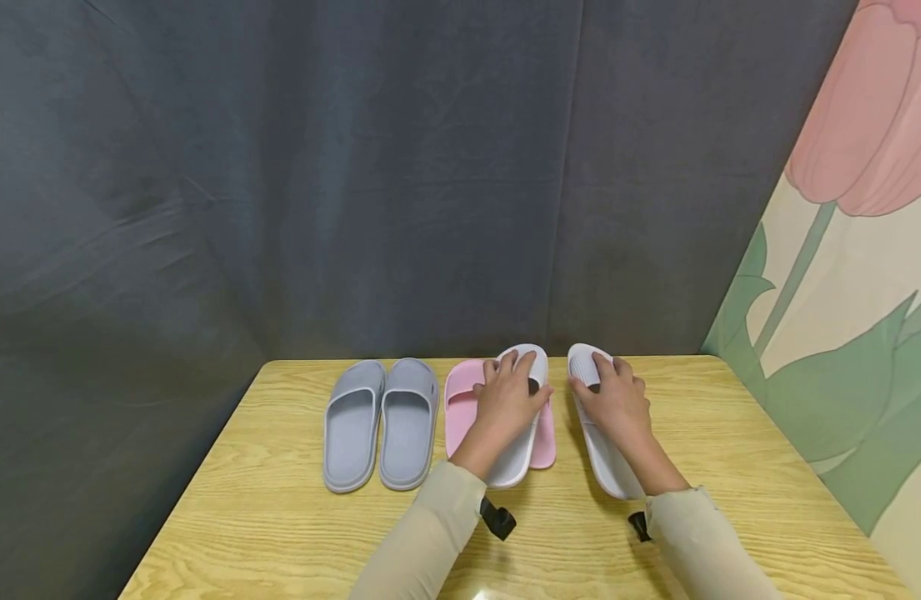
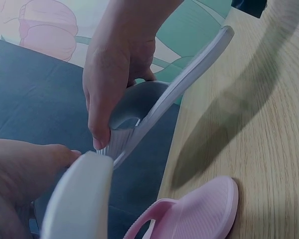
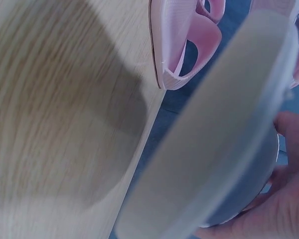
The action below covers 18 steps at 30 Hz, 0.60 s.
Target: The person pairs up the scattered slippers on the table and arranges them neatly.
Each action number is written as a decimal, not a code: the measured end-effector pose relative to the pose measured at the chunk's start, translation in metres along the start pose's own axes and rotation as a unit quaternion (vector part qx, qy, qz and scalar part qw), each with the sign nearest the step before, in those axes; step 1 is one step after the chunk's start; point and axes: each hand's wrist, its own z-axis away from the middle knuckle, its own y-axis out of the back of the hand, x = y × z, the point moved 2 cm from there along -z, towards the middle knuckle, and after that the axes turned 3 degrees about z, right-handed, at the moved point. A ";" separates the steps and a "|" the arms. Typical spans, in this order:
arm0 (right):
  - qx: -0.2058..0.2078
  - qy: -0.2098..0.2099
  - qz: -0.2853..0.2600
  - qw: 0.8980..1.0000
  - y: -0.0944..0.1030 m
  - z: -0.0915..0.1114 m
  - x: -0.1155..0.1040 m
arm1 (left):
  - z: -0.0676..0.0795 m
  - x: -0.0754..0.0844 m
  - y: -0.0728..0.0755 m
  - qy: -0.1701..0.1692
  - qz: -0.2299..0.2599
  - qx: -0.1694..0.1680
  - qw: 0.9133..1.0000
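My left hand grips a white slipper by its strap, and this slipper partly covers a pair of pink slippers. To the right, my right hand grips the matching white slipper across its strap, thumb on the inner side. That slipper is tilted and hangs above the tabletop, its shadow falling on the wood in the left wrist view. Both white slippers point toes away, with a gap between them. The pink slipper in the left wrist view lies below the raised ones.
Two grey slippers lie side by side on the wooden table, left of the pink pair. A dark curtain hangs along the far edge. On the right stands a wall painted with a tulip.
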 end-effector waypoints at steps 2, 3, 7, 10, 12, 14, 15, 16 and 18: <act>0.001 0.000 0.000 1.000 0.000 0.000 0.001 | 0.000 0.001 -0.001 0.001 -0.004 -0.003 1.000; 0.002 0.001 0.000 1.000 0.000 0.000 0.001 | -0.001 0.002 -0.001 0.002 -0.005 -0.004 1.000; 0.003 0.000 0.001 1.000 0.000 -0.001 0.002 | -0.002 0.005 -0.004 0.003 -0.008 -0.006 1.000; 0.000 -0.003 0.002 1.000 0.000 -0.001 0.003 | -0.003 0.007 -0.007 0.002 -0.011 -0.012 1.000; -0.003 -0.005 0.003 1.000 0.000 -0.002 0.004 | -0.003 0.009 -0.009 0.001 -0.016 -0.016 1.000; -0.003 -0.005 0.004 1.000 0.000 -0.002 0.005 | -0.003 0.010 -0.011 -0.002 -0.020 -0.019 1.000; -0.004 -0.006 0.005 1.000 0.000 -0.003 0.006 | -0.003 0.011 -0.012 -0.003 -0.023 -0.017 1.000; -0.004 -0.005 0.006 1.000 0.000 -0.003 0.006 | -0.003 0.012 -0.012 -0.004 -0.025 -0.016 1.000; -0.004 -0.005 0.006 1.000 0.000 -0.004 0.008 | -0.004 0.014 -0.014 -0.007 -0.032 -0.014 0.999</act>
